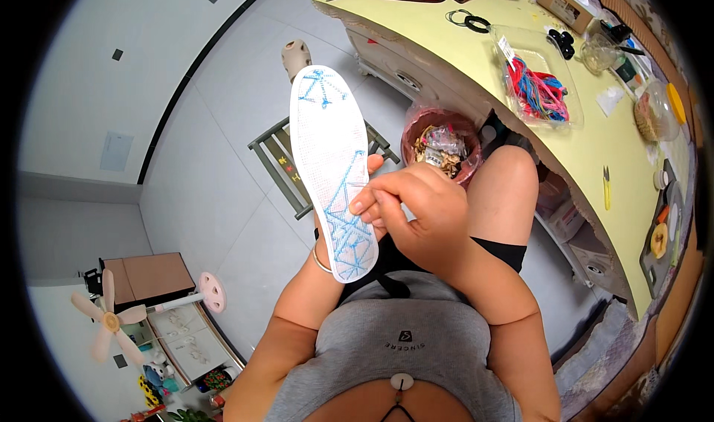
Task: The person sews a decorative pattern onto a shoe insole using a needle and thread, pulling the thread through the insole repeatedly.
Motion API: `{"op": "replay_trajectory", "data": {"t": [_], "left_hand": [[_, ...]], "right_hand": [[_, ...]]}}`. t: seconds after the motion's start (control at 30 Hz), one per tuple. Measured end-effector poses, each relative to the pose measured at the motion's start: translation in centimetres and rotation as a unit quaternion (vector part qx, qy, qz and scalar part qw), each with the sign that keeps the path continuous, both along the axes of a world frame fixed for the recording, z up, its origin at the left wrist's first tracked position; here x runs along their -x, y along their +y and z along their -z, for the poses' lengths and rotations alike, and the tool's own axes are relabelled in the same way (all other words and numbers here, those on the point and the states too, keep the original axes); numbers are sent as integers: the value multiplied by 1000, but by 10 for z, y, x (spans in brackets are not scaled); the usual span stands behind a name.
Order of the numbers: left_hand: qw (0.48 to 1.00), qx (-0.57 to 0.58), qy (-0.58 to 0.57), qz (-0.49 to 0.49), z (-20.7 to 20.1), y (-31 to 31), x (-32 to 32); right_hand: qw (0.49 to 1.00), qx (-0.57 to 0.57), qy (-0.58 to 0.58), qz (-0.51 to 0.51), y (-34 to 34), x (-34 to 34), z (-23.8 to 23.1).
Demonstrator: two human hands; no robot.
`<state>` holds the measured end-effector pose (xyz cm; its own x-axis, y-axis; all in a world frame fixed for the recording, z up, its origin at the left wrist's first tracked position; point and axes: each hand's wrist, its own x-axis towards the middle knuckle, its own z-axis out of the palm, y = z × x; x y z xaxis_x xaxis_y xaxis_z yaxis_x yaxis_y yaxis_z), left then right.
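Two hands at one white insole [327, 132], mid-frame. Left hand [375, 163] grasps it from behind; right hand [428, 206] pinched at its lower half, any needle too small to tell. Blue pattern [346, 225] looks part-done: ends worked, middle mostly bare. Outward: stool [281, 159], waste bin [410, 143], seemingly unobstructive; upper right, table [550, 162], threads [537, 89], yellow snips [607, 190].

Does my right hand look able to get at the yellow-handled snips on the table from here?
Probably yes, with a stretch: the yellow-handled snips lie uncovered on the table, and only your knee seems to sit between them and your right hand.
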<state>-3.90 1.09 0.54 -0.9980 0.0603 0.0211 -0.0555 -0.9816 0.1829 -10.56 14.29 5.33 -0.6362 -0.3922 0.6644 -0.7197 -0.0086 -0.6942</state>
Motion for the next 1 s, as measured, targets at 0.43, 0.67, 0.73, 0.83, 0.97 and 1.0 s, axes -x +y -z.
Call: {"op": "replay_trajectory", "data": {"t": [0.43,0.67,0.73,0.83,0.97,1.0], "left_hand": [[999,-20,-22,20,-12,7,1],[999,13,-32,7,-21,9,3],[998,45,-30,-9,-22,8,2],[984,148,-68,-69,-20,8,0],[942,292,-110,-124,-37,11,-4],[932,323,-110,-126,-40,13,-5]], "right_hand": [[1000,21,10,4,-1,-2,0],[1000,10,5,5,1,-2,2],[1000,9,-4,4,1,-2,2],[998,-2,-56,-7,3,1,6],[917,35,-380,-118,13,6,18],[888,79,-429,-143,13,8,25]]}}
